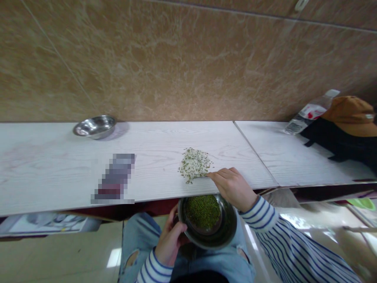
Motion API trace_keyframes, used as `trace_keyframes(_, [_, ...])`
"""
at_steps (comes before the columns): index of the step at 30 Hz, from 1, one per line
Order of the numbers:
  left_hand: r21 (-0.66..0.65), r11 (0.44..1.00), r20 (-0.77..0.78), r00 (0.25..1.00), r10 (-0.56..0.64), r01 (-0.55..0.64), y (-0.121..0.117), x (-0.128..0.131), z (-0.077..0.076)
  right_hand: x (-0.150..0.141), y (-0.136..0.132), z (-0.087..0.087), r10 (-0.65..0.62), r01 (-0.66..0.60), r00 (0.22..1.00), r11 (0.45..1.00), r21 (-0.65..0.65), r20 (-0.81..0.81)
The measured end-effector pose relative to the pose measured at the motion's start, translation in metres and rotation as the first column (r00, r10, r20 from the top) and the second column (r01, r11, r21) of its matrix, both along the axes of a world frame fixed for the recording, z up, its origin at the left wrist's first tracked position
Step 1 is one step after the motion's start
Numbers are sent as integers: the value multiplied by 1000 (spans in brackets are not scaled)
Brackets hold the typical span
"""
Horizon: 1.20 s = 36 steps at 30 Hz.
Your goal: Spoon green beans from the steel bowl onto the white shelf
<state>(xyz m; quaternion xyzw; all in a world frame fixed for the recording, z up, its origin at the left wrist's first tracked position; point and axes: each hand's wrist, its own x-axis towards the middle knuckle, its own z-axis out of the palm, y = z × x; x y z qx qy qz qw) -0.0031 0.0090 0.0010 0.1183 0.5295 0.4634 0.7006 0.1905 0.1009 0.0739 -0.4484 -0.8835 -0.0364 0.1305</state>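
Observation:
A steel bowl with green mung beans inside is held above my lap, just below the table's front edge. My left hand grips its left side, thumb at the rim. On the white table lies a loose heap of white grains mixed with green beans. My right hand is at the heap's lower right edge, fingers pinched together. A thin dark line runs from its fingertips along the heap, too small to name.
An empty steel bowl stands at the back left of the white table. A pixelated dark rectangular item lies nearer the front. At the right are a plastic bottle, a brown cap and a black bag. A tiled wall rises behind.

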Motion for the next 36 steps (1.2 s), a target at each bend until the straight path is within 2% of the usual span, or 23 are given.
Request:
trace_keyframes(8, [-24, 1000, -9, 1000, 12, -13, 1, -1, 2, 2, 9, 5, 9, -9, 1000, 1000, 7, -26])
trace_keyframes(15, [-7, 1000, -1, 1000, -8, 8, 0, 0, 0, 21, 0, -1, -46, 50, 995, 998, 46, -83])
trace_keyframes(28, [-23, 1000, -19, 1000, 0, 0, 0, 3, 0, 56, -17, -5, -254, 251, 967, 959, 135, 2])
trace_keyframes(36, [-21, 1000, 10, 1000, 6, -6, 1, 5, 0, 49, -35, -6, -253, 247, 967, 962, 120, 35])
